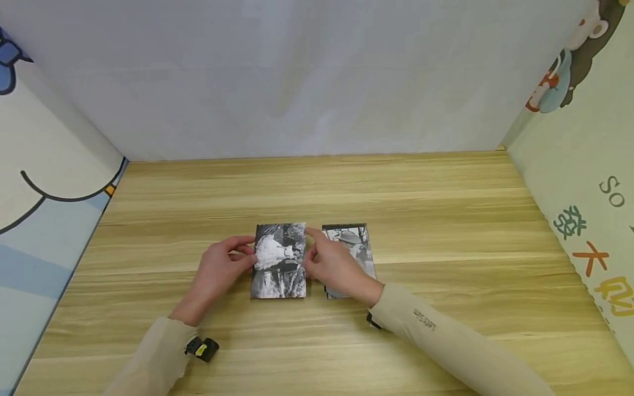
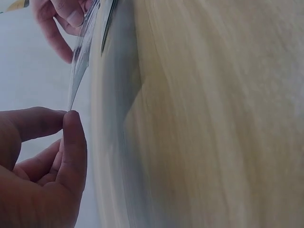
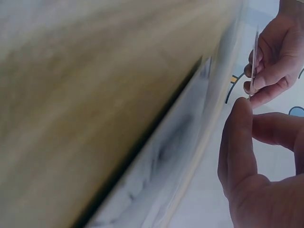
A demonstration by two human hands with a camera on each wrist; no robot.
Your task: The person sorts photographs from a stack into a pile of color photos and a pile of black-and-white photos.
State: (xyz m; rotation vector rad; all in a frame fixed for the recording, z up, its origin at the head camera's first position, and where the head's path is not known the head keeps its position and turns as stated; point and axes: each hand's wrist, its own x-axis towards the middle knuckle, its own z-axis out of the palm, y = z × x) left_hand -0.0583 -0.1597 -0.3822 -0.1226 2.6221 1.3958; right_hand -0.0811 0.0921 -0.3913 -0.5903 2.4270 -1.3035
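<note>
Head-cam view, seen from above: a person's 2 bare hands hold a b&w photo card [image 1: 279, 261] b/w them, over a wood-grain table [image 1: 317, 187], near the middle of the pic, a bit L of centre. The L hand [image 1: 223, 267] grasps the card's L edge, thumb & fingertips pinching it; the R hand [image 1: 334, 264] grips the R edge, w/ the index finger up by the top corner & the thumb lower down. Both wrist cams show the card nearly edge-on, raised off the tabletop. Its print is turned sideways: a figure in a pale, full dress, head toward the R, w/ dark, busy scenery around. Just R of it, on the table & partly hidden under the R hand & wrist, lies a small photo stack [image 1: 366, 247], edges slightly offset; the top print, also b&w, shows someone in a brimmed hat. Beige sleeves [image 1: 455, 341] cover both arms, the R one w/ small dark lettering; a black wrist device [image 1: 202, 348] w/ a yellow patch sits at the L cuff. Bg: a pale grey backdrop [image 1: 297, 77] behind the table, a blue-&-white cartoon panel [image 1: 59, 132] on the L, & a pale panel [image 1: 550, 165] w/ cartoon art & coloured characters, incl. "SO", on the R.
</note>
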